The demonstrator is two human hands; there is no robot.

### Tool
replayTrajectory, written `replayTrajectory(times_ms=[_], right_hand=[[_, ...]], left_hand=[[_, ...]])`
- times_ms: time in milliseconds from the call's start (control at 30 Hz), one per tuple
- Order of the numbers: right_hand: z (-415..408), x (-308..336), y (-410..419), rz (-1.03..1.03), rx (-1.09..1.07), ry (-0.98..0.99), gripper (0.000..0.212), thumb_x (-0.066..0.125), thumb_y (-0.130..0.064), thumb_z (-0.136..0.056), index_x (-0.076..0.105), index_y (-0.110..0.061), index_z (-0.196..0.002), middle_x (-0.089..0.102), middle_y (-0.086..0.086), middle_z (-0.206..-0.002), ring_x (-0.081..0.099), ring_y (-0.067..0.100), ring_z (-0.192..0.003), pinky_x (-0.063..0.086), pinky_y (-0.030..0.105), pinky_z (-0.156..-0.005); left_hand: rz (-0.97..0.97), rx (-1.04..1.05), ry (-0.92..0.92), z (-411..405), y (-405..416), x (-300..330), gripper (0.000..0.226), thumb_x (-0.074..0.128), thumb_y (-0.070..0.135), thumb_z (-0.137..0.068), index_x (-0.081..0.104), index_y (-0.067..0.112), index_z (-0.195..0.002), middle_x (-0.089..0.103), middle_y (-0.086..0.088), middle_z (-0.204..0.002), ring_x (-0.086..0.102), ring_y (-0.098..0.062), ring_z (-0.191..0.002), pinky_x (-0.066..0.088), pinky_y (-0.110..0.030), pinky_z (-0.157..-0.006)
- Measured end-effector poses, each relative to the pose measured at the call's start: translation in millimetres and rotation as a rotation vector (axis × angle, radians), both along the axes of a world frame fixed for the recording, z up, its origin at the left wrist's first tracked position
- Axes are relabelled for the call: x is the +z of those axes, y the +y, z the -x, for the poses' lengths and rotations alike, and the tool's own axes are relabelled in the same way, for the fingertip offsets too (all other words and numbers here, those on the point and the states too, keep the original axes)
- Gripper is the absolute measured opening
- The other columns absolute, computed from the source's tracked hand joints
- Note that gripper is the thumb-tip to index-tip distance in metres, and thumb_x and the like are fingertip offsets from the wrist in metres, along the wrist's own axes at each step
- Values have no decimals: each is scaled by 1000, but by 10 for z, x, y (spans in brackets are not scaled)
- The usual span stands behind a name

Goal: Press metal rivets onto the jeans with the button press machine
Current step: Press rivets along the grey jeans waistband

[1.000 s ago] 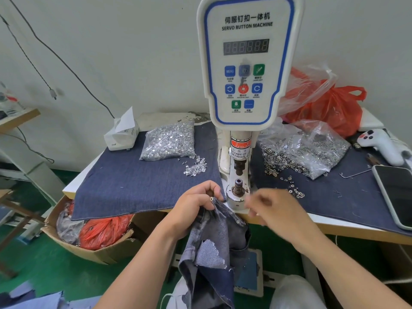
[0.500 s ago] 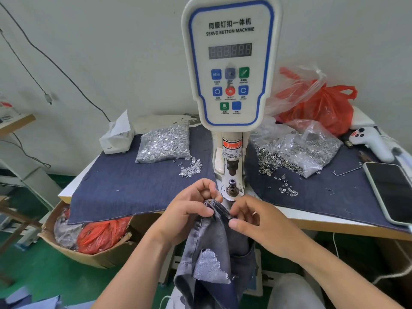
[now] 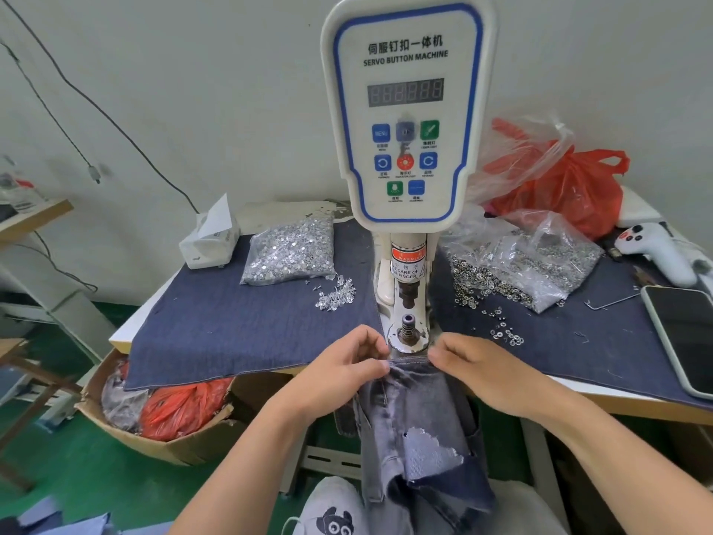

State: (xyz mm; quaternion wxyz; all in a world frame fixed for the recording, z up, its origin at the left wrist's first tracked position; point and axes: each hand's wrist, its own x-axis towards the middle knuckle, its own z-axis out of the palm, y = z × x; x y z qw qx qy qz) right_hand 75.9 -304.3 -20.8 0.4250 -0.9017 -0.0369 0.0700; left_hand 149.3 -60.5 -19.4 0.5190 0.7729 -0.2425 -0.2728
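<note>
The white servo button machine (image 3: 405,110) stands at the table's front middle, its lower die (image 3: 409,327) on a round base. Grey-blue jeans (image 3: 416,418) hang from the table edge just in front of the die. My left hand (image 3: 343,368) pinches the jeans' top edge at its left end. My right hand (image 3: 474,364) pinches the same edge at its right end, so the hem is stretched flat between them. A bag of silver rivet tacks (image 3: 293,252) lies left of the machine, with loose tacks (image 3: 335,293) beside it. A bag of ring-shaped caps (image 3: 517,264) lies to the right.
A dark denim cloth (image 3: 231,326) covers the table. A phone (image 3: 683,337) and a white handheld device (image 3: 656,252) lie at the right edge, a red plastic bag (image 3: 571,187) behind. A tissue box (image 3: 210,241) sits back left. A cardboard box (image 3: 154,430) of scraps stands under the table's left.
My right hand came in from the right and took the jeans' edge. Both hands then spread apart, pulling the hem flat and lifting it toward the die.
</note>
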Motion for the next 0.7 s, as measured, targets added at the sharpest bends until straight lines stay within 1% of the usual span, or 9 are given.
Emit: replayTrajectory(times_ms=[67,133,200,233,267,300,367,533,700], right_hand=[[-15,-47,-22,-20,20,3,36,44,-44,-106,49,-17,-83,43,-18,-66,38,1,-65,33,28,-67],[-26,-59,-40,-31,17,4,35,44,-43,-106,49,-18,-82,43,-18,-66,38,2,-66,33,26,-66],[-39,-60,-29,-38,18,11,33,46,-39,-106,49,-20,-79,43,-21,-62,37,-1,-63,32,21,-63],[-41,-65,-22,-36,18,9,33,47,-38,-107,48,-21,-78,44,-22,-61,38,-2,-62,32,20,-63],[-42,-69,-19,-38,18,6,33,47,-37,-107,48,-22,-78,44,-23,-60,38,-2,-62,33,20,-63],[-42,-69,-16,-42,16,4,33,47,-36,-107,49,-23,-77,45,-23,-60,39,-2,-63,33,20,-63],[-40,-58,-13,-42,12,7,31,48,-36,-107,51,-23,-79,48,-22,-63,41,-2,-65,34,21,-65],[-60,-43,-17,-47,8,21,30,49,-36,-107,58,-16,-87,53,-9,-78,45,4,-74,38,29,-74],[-80,-50,-39,-78,10,54,32,50,-39,-106,59,-13,-91,54,-6,-82,46,6,-77,39,30,-76]], left_hand=[[-68,91,-143,-71,18,-16,8,60,29,-106,68,28,-105,73,14,-98,68,-3,-89,52,-18,-83],[-137,343,-398,-214,60,-44,12,63,26,-104,68,30,-95,73,12,-88,66,5,-83,48,-12,-76],[-237,621,-579,-403,137,-58,9,64,22,-102,66,27,-94,69,14,-87,63,4,-80,46,-11,-75],[-300,703,-589,-503,182,-77,4,64,23,-102,66,25,-99,70,11,-92,63,-1,-82,50,-18,-81],[-378,741,-581,-595,217,-95,6,64,24,-102,68,21,-106,72,6,-99,64,-6,-89,52,-28,-87],[-452,741,-574,-677,239,-127,12,65,24,-101,69,18,-112,74,1,-105,67,-16,-97,51,-35,-91],[-516,725,-575,-778,245,-177,21,68,25,-101,70,17,-120,76,-1,-112,68,-23,-106,50,-38,-93],[-535,707,-625,-845,166,-183,25,69,34,-101,75,25,-123,79,3,-111,71,-23,-107,53,-38,-89],[-530,740,-614,-855,108,-161,15,70,35,-100,81,28,-109,80,6,-101,72,-22,-100,51,-34,-77]])
